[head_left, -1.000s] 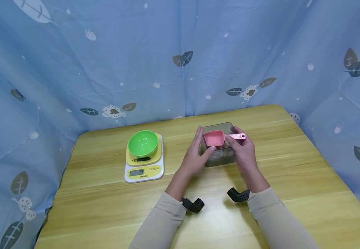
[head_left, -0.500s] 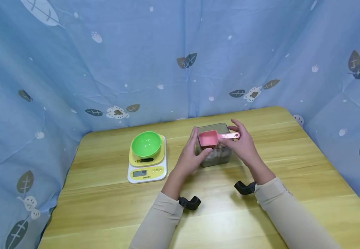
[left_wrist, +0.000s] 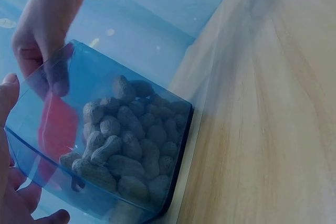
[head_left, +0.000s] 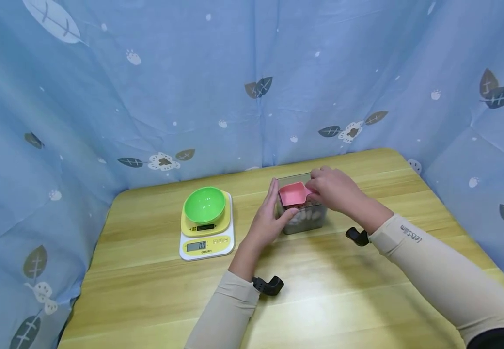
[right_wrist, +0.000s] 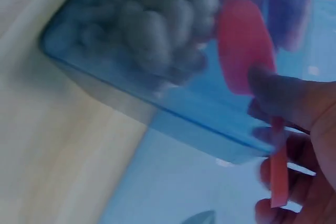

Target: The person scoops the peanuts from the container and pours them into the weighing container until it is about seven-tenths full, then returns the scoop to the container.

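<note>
Pink scoop (head_left: 292,194): gripped by the handle (right_wrist: 279,179) in the right hand (head_left: 334,190), at the mouth of a see-through container (head_left: 306,222) of peanuts (left_wrist: 131,153) touched at the side by the straight-fingered left hand (head_left: 264,222).

There's one scoop (head_left: 293,194), one box (head_left: 302,224), one bowl (head_left: 204,205), one scale (head_left: 208,245), many peanuts (left_wrist: 128,145)

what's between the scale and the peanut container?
The left hand, against the container, then bare tabletop up to the scale. The head view shows it.
</note>
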A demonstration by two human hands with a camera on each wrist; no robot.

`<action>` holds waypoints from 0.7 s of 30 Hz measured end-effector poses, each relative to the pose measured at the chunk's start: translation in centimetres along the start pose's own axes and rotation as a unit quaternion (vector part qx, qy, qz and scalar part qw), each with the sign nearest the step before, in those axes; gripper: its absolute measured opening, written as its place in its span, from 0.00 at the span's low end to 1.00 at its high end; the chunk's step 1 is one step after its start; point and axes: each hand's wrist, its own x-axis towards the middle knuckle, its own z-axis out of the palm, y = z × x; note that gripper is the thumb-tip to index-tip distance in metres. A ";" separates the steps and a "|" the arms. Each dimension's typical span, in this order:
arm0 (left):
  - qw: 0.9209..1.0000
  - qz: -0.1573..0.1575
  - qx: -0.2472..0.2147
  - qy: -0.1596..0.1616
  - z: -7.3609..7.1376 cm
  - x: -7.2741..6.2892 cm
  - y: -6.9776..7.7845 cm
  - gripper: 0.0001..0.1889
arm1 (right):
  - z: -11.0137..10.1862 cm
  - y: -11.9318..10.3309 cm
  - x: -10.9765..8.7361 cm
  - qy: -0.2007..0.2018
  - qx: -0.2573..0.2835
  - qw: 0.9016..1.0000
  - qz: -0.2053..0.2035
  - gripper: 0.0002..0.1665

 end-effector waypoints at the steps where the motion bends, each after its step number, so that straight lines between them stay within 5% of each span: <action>1: 1.000 -0.001 0.001 -0.001 0.0 0.0 0.0 0.47 | -0.4 0.0 0.1 -0.010 0.000 1.000 0.003 0.11; 6: 1.000 0.003 0.016 -0.003 -0.1 -0.1 0.0 0.46 | -3.5 -0.1 0.2 -0.050 -0.004 0.998 0.035 0.13; 10: 0.999 0.015 0.034 -0.004 -0.3 0.0 0.0 0.44 | -5.2 -0.4 0.2 -0.044 -0.066 0.997 0.021 0.11; 17: 0.999 0.031 0.027 -0.015 -0.5 0.0 -0.1 0.42 | -3.0 -1.7 1.1 -0.045 -0.215 0.974 -0.049 0.09; 21: 0.999 0.028 0.020 -0.019 -0.4 -0.1 0.1 0.42 | -1.4 -1.5 1.3 -0.048 -0.250 0.964 -0.082 0.08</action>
